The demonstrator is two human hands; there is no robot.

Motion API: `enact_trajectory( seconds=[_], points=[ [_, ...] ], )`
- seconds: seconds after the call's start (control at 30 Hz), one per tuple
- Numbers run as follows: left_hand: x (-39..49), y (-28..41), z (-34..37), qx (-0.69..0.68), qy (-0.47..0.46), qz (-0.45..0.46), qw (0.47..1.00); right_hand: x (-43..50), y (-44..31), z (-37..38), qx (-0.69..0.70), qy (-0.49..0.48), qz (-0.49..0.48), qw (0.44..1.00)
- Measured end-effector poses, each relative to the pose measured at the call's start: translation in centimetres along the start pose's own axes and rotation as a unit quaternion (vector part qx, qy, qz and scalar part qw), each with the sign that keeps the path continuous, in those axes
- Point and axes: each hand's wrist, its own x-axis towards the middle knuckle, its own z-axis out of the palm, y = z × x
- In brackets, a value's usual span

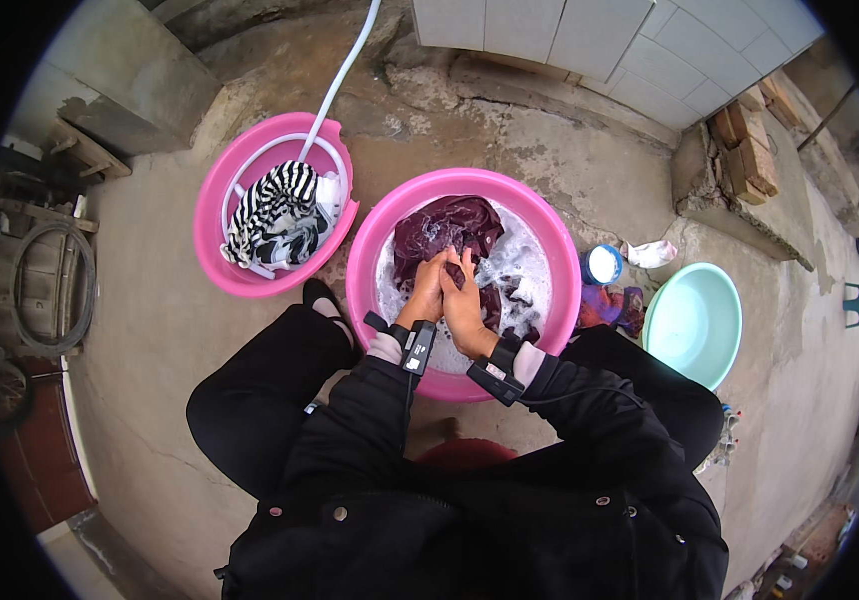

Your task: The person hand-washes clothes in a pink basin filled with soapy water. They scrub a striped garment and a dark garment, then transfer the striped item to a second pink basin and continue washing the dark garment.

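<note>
A pink plastic basin (463, 176) of sudsy water (531, 225) stands between my knees. In it lies a wet maroon garment (441, 221), bunched up and partly under the foam. My left hand (427, 289) and my right hand (463, 309) meet palm to palm over the garment, fingers pointing away from me. Some maroon cloth shows around the fingers, but whether any is pinched between the palms is hidden. Each wrist carries a strapped black device with a cable.
At left, a second pink basin (212, 247) with a broken rim holds striped clothes (279, 199) and a white hose (343, 67). To the right are a blue tub of white powder (602, 265), a crumpled white cloth (649, 253), a colourful cloth (609, 306) and a mint-green basin (692, 322).
</note>
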Motion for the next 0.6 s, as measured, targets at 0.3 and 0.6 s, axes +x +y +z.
enact_trajectory(
  seconds=[0.3, 0.6],
  points=[
    [-1.0, 0.7, 1.8, 0.043, 0.024, 0.057, 0.997, 0.0, 0.0, 0.2, 0.004, 0.016, 0.027, 1.000],
    [0.5, 0.1, -0.3, 0.123, 0.008, 0.015, 0.992, -0.8, 1.7, 1.0, 0.020, 0.073, 0.011, 0.997]
  ],
)
